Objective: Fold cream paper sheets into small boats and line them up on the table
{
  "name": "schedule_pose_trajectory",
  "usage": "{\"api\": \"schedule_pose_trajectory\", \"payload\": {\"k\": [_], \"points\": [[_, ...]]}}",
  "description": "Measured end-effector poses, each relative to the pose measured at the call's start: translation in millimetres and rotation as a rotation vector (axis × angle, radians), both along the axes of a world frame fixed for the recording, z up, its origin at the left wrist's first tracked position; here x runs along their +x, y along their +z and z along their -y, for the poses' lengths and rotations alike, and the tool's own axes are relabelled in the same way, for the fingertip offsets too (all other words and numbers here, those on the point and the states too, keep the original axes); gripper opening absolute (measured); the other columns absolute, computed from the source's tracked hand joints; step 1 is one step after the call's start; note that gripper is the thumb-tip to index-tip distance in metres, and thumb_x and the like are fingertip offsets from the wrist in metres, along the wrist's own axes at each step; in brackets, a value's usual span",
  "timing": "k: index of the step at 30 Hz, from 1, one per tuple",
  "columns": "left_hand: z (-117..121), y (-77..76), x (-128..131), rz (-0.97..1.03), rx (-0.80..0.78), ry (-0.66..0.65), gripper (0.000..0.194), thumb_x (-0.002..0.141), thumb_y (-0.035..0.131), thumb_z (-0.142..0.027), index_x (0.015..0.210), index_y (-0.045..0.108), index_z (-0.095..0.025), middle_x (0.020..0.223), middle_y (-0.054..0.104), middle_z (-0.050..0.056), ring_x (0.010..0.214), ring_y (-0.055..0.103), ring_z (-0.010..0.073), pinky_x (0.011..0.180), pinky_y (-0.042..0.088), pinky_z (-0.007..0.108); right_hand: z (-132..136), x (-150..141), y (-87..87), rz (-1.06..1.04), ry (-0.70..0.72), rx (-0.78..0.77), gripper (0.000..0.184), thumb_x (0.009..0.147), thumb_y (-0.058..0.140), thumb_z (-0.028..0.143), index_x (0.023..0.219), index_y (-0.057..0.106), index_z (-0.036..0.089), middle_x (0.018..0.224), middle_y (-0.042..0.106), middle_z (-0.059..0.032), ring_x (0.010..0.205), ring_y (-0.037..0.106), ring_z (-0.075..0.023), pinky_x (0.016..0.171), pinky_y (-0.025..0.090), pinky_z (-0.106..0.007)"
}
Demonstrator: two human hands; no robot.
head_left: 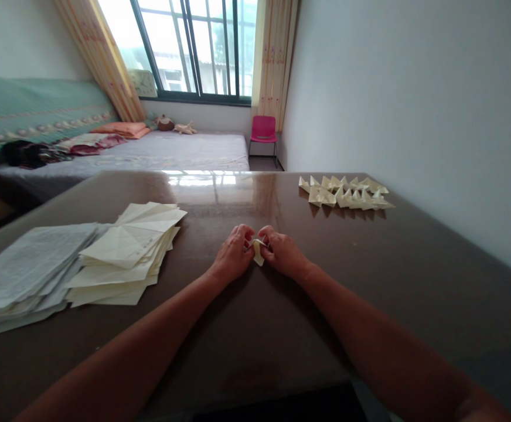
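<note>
Between my two hands, over the middle of the brown table (255,340), is a small piece of folded cream paper (258,253). My left hand (234,252) pinches its left side with curled fingers. From the other side my right hand (283,251) grips it the same way. Much of the paper is hidden behind the fingers; a pale flap hangs down between them. To the left lies a stack of creased cream paper sheets (123,249). At the far right stand several folded paper pieces (347,193) with pointed tips, set close together in rows.
A pile of printed sheets (31,264) lies at the table's left, partly against the cream stack. Past the far edge are a bed (203,149) and a pink chair (263,129) below a window. A white wall (414,105) runs along the right.
</note>
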State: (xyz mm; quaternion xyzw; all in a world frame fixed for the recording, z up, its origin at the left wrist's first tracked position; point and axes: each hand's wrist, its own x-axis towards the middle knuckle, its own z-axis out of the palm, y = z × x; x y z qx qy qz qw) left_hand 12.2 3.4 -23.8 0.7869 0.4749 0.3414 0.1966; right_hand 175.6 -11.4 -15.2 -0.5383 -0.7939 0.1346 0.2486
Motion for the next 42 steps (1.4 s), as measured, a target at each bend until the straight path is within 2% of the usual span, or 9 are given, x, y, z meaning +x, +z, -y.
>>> {"api": "schedule_pose_trajectory", "payload": {"k": [3,6,13,19,24,27,30,36,42], "points": [[-5.6,-1.0,-3.1,-0.024,-0.009,0.001,0.011,0.074,0.055,-0.016,0.084,0.051,-0.019,0.083,0.054,0.000,0.070,0.053,0.0123,0.064,0.047,0.025,1.3,5.1,0.0,0.008,-0.027,-0.021,0.021,0.083,0.053,0.023,0.104,0.052,0.022,0.084,0.065,0.0006,0.069,0.059,-0.0125,0.064,0.038,-0.021],[-6.7,1.0,-6.7,-0.071,-0.012,-0.060,0.007,0.072,0.057,-0.016,0.076,0.052,-0.019,0.078,0.054,-0.001,0.069,0.052,0.0126,0.062,0.044,0.024,3.4,10.3,3.0,0.025,-0.001,-0.018,0.013,0.084,0.054,0.026,0.096,0.057,0.025,0.087,0.065,0.0020,0.067,0.057,-0.0108,0.059,0.035,-0.020],[-6.1,13.0,-25.4,-0.215,-0.035,-0.243,0.011,0.080,0.056,-0.025,0.082,0.065,-0.021,0.084,0.060,0.000,0.071,0.056,0.0123,0.066,0.045,0.023,2.5,24.0,12.3,0.146,0.103,-0.028,0.013,0.084,0.056,0.028,0.092,0.067,0.026,0.085,0.066,0.0012,0.068,0.057,-0.0111,0.060,0.034,-0.021],[-4.7,21.4,-33.4,-0.401,0.065,-0.386,0.020,0.087,0.053,-0.030,0.090,0.072,-0.025,0.096,0.066,0.002,0.088,0.060,0.0166,0.080,0.044,0.027,7.3,32.5,17.6,0.222,0.186,0.004,0.019,0.085,0.056,0.027,0.096,0.071,0.030,0.101,0.065,0.0007,0.076,0.059,-0.0122,0.065,0.036,-0.023],[0.0,20.3,-27.2,-0.461,0.174,-0.371,0.025,0.090,0.050,-0.033,0.084,0.071,-0.022,0.096,0.065,0.004,0.093,0.057,0.0188,0.084,0.044,0.029,6.4,26.7,13.0,0.159,0.173,0.003,0.021,0.088,0.056,0.038,0.088,0.072,0.023,0.099,0.063,-0.0030,0.083,0.058,-0.0133,0.072,0.040,-0.023],[2.2,19.7,-22.4,-0.473,0.202,-0.372,0.023,0.091,0.048,-0.027,0.085,0.068,-0.019,0.093,0.066,0.005,0.090,0.057,0.0178,0.082,0.044,0.028,3.1,22.0,7.8,0.136,0.160,0.026,0.023,0.086,0.060,0.038,0.101,0.069,0.023,0.104,0.062,-0.0045,0.097,0.056,-0.0166,0.079,0.042,-0.025],[4.1,21.5,-19.8,-0.516,0.202,-0.382,0.025,0.093,0.045,-0.025,0.086,0.067,-0.018,0.088,0.066,0.005,0.086,0.058,0.0166,0.079,0.045,0.027,2.4,19.6,6.9,0.199,0.179,0.027,0.032,0.088,0.057,0.039,0.116,0.063,0.025,0.106,0.061,-0.0057,0.102,0.053,-0.0177,0.080,0.043,-0.026],[11.3,28.1,-15.6,-0.658,0.222,-0.379,0.029,0.094,0.044,-0.029,0.083,0.069,-0.019,0.086,0.068,0.005,0.079,0.060,0.0168,0.076,0.045,0.028,13.2,12.2,18.6,0.456,0.193,0.061,0.031,0.096,0.041,0.038,0.117,0.060,0.025,0.109,0.058,-0.0082,0.103,0.050,-0.0204,0.080,0.043,-0.030],[24.5,36.1,-11.1,-0.785,0.178,-0.388,0.023,0.091,0.047,-0.017,0.101,0.067,-0.018,0.095,0.069,0.008,0.090,0.062,0.0208,0.078,0.047,0.030,35.8,1.4,28.3,0.651,0.190,0.093,0.039,0.095,0.041,0.021,0.133,0.047,0.017,0.121,0.056,-0.0124,0.111,0.046,-0.0253,0.081,0.043,-0.036]]}}
